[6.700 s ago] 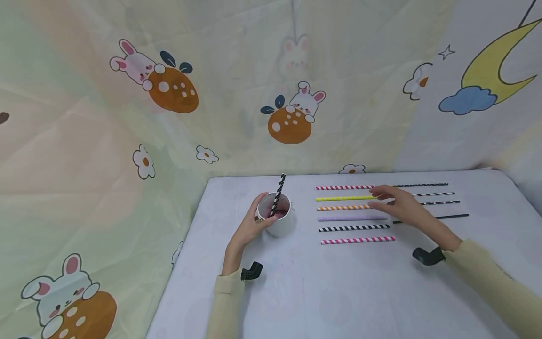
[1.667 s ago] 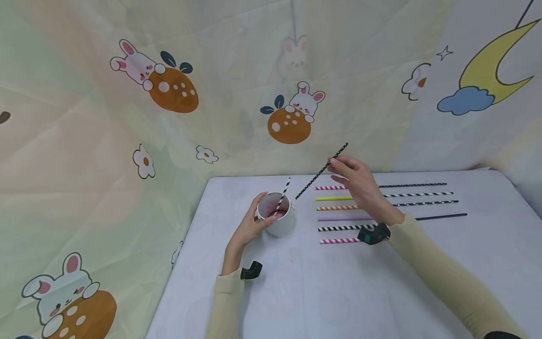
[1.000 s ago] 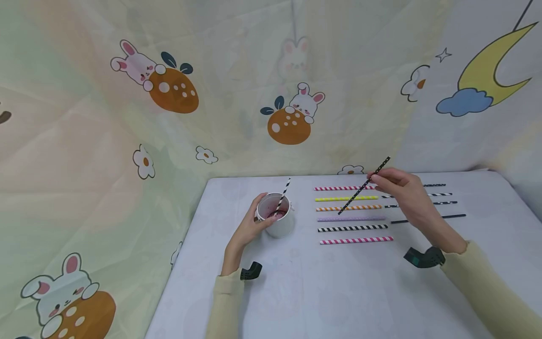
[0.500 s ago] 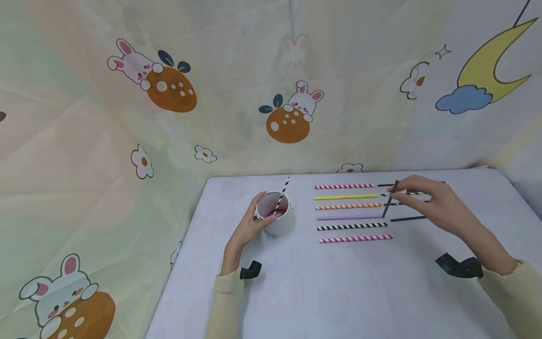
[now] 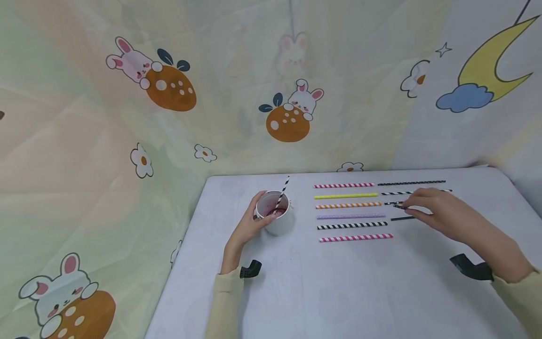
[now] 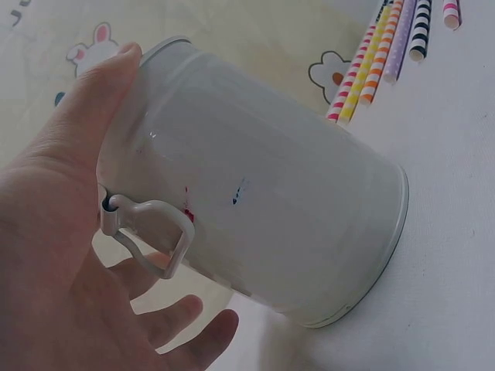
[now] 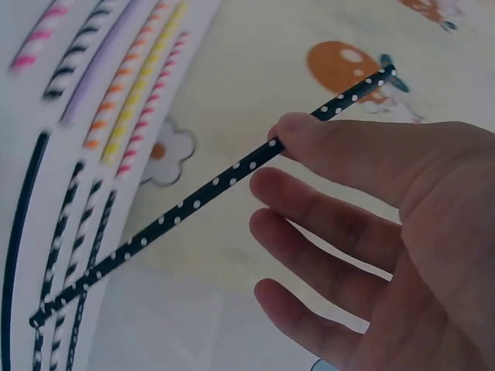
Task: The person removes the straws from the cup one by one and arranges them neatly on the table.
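My left hand (image 5: 247, 229) holds a small white bucket (image 5: 281, 226) by its rim and side, tilted towards me. One black-and-white striped straw (image 5: 283, 189) leans inside it. In the left wrist view, a small loop-shaped fitting (image 6: 166, 224) shows on the bucket (image 6: 271, 170). Over the right-hand column of straws, my right hand (image 5: 453, 214) pinches a black straw with white dots (image 7: 216, 185) between thumb and forefinger. The other fingers are spread in the right wrist view. From the head camera, only a short end of that straw shows.
A left column of straws lies flat: red-striped (image 5: 344, 186), yellow (image 5: 346, 196), orange-striped (image 5: 349, 205), purple (image 5: 351, 216), black-striped (image 5: 352, 226) and pink-striped (image 5: 355, 238). Right of it lie a dark patterned straw (image 5: 411, 182), a striped straw (image 5: 395, 193), a dotted straw and a plain black straw (image 5: 402, 218).
A dark dotted straw stood in the bucket earliest. My right hand has since carried a black dotted straw rightwards from beside the bucket and lowered towards the right-hand column. My left hand has stayed put.
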{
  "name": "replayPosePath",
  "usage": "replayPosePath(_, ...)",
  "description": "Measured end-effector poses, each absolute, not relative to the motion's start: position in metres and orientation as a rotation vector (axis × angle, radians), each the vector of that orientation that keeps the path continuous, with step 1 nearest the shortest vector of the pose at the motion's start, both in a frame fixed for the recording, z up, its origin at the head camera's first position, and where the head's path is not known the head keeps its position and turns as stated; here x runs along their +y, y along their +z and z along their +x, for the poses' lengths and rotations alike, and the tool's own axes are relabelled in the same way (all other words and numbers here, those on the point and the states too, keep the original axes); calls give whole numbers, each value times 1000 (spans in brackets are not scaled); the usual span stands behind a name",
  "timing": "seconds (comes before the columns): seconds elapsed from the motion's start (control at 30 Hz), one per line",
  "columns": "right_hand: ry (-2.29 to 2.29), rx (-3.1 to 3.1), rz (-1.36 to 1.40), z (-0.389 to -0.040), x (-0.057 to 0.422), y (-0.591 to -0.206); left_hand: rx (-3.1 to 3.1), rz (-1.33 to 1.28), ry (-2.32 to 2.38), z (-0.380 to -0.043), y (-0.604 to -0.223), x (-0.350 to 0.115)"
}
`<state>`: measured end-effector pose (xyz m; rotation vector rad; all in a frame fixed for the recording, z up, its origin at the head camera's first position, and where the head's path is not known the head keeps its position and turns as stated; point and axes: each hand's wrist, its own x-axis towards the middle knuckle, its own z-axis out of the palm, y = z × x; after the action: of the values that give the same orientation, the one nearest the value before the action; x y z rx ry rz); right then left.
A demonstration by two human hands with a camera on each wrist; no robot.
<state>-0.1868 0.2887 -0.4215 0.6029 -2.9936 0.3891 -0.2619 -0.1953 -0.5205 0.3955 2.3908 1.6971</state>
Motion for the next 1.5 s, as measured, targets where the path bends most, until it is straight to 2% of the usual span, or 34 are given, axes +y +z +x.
replayPosePath(0.27,201,-2893,740,-198,303,-452,2383,401,1701,-259,-515,-194)
replayPosePath(0.67,206,-2961,676,-209,311,-494,2399,405,1701,-263,-522,-194)
replayPosePath(1.5,242,-2980,583,-211,326,-525,2358,404,1682,-264,-520,-195)
